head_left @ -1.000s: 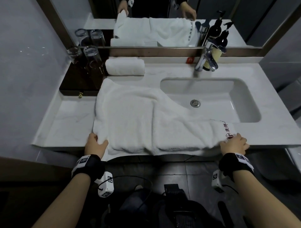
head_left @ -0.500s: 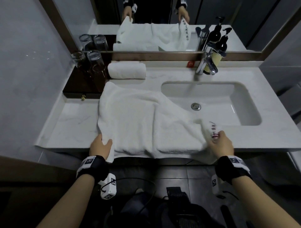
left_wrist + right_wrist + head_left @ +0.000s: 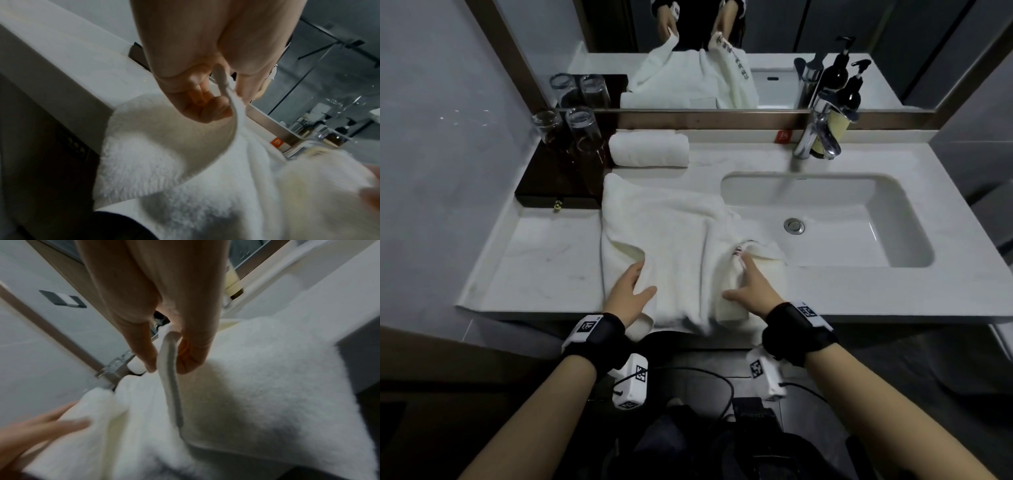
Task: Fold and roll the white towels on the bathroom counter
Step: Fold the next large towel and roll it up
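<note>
Pinching the near corners of a white towel (image 3: 671,240) spread at the centre of the tabletop (image 3: 544,260), the left hand (image 3: 628,294) and right hand (image 3: 751,291) each keep a grip clamped on its hem. One rolled towel (image 3: 649,150) already lies finished at upper centre by the mirror. Folding looks barely begun here; the rolling is still to come.

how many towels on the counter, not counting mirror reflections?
2. A rolled towel lies at the back by the glasses. An unrolled towel is spread left of the sink, its near edge pinched by both hands. None visibly hidden.
</note>
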### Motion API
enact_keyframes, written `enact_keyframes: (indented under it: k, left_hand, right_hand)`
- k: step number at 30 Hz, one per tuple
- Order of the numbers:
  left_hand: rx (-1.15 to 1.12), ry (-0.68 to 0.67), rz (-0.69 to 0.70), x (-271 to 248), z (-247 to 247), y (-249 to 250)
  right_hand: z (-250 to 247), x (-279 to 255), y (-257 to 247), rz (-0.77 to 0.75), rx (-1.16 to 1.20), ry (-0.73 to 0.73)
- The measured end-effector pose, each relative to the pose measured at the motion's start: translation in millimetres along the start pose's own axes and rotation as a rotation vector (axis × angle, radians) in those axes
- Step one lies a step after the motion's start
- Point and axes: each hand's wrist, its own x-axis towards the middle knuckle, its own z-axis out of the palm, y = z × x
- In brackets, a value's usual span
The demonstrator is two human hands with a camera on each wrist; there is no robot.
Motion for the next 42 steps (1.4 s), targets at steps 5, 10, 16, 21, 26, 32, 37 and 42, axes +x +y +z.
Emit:
enact_keyframes:
  k: [5,10,16,21,26,32,37,42]
  left_hand:
    - [-0.081,-0.102,-0.023,-4,15,15]
    - [-0.29,0.042,-0.124,-10,27,22]
    - [-0.36,0.136,-0.164,-12,24,30]
    - [-0.354,0.195,-0.128,-15,26,34]
    - [-0.529,0.136,-0.192,-17,34,45]
    - [-0.543,0.159,-0.171,-13,30,35]
    - [-0.422,0.169,-0.103,-12,27,31]
    - [-0.415,0.14,-0.102,-13,25,31]
  right_hand:
    - [52,3,-27,-0.108,0.124,0.027]
    - [72,1,-30,-0.04,0.332,0.168]
    - [92,-10,-34,-0.146,0.391,0.17]
    - [88,-10,-35,-0.189,0.39,0.276]
    - [97,-10,-38,-0.157,0.433,0.241]
    - [98,-12,-39,-0.181,0.415,0.221]
    - [95,-10,-45,-0.198,0.464,0.31]
    - [96,-5,-49,-0.207,0.394,0.443]
